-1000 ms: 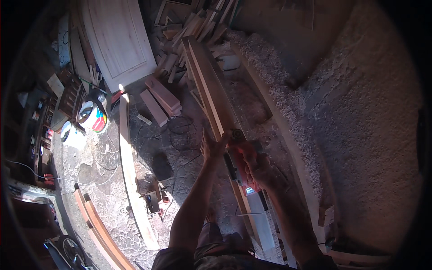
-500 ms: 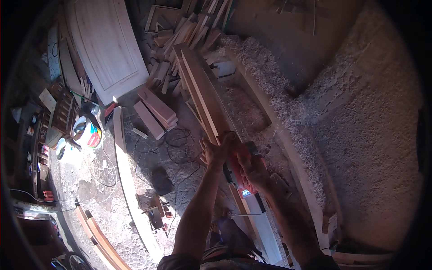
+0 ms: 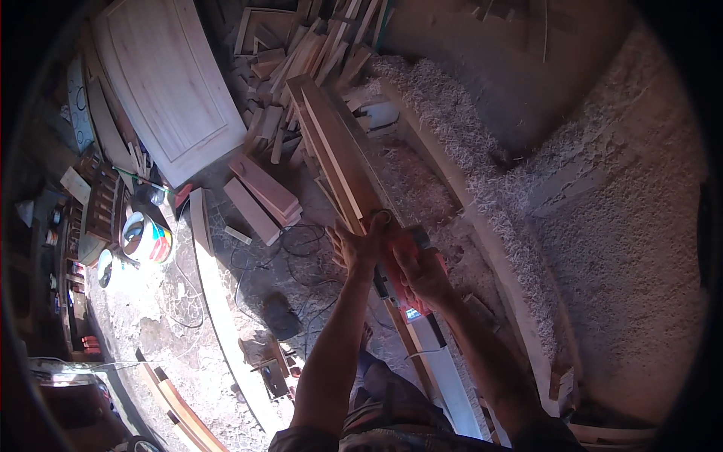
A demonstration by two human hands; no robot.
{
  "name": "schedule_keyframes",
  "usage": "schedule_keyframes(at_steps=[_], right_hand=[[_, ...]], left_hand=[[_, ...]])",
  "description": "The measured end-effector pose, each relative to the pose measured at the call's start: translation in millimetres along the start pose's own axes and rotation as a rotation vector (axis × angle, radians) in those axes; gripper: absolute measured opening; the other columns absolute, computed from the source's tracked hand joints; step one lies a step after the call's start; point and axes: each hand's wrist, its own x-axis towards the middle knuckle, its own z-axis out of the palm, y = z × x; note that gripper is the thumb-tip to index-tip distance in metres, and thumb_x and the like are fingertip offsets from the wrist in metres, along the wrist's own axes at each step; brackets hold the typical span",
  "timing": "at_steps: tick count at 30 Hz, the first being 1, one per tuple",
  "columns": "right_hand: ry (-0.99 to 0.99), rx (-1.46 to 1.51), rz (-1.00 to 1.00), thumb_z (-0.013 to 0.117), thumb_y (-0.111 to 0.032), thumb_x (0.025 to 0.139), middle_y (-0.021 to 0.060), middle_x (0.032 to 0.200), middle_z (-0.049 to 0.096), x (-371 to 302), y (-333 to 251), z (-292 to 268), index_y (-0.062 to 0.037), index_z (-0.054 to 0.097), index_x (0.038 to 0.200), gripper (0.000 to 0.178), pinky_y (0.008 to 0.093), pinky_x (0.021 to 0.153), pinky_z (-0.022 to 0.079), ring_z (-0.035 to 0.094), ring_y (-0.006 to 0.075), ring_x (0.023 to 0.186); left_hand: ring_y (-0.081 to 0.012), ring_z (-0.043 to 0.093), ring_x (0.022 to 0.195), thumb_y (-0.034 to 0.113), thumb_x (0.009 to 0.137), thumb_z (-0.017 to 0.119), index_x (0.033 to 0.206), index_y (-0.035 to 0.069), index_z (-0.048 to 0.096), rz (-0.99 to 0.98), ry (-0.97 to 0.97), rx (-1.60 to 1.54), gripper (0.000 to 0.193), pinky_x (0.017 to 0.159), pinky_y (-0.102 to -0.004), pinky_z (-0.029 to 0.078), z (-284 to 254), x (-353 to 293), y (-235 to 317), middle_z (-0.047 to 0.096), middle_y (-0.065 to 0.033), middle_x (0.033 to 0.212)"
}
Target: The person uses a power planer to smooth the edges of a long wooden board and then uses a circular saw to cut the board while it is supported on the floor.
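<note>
Where right hand (image 3: 423, 279) wraps firmly round a red power planer (image 3: 399, 245) upon long wooden beam (image 3: 345, 169): left hand (image 3: 360, 250), fingers spread, thumb at planer's front.

No lettering I can read.
The pale label (image 3: 413, 313) on the red power tool (image 3: 404, 243) I grip is too small to make out; so is the coloured print (image 3: 162, 245) on the white bucket (image 3: 147, 252).

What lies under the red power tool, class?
A long wooden plank runs under the red power tool, showing beyond both ends. The tool covers the stretch directly beneath, so its surface there cannot be seen.
</note>
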Motion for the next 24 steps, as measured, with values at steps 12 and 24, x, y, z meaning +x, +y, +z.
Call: schedule_keyframes(at_steps=[12,24], right_hand=[[-0.005,-0.047,0.051,0.057,-0.058,0.096,0.0068,0.065,0.062,81.1,-45.2,12.2,-0.0051,0.061,0.114,0.056,0.0329,0.045,0.048,0.064,0.0171,0.055],[-0.083,-0.154,-0.138,0.061,-0.048,0.098,0.0070,0.061,0.057,164.9,-34.4,16.0,-0.0054,0.056,0.122,0.049,0.0327,0.040,0.044,0.060,0.0195,0.048]], left_hand=[[-0.0364,0.001,0.156,0.073,0.069,0.076,0.161,0.009,0.013,-0.005,-0.002,0.001,0.128,0.121,-0.0608,0.002,0.1,82.4,36.4,0.001,-0.0184,0.169],[-0.0390,0.006,0.155,0.072,0.067,0.078,0.159,0.009,0.017,0.019,0.018,-0.041,0.128,0.122,-0.0580,0.004,-1.3,151.8,64.0,0.005,-0.0210,0.168]])
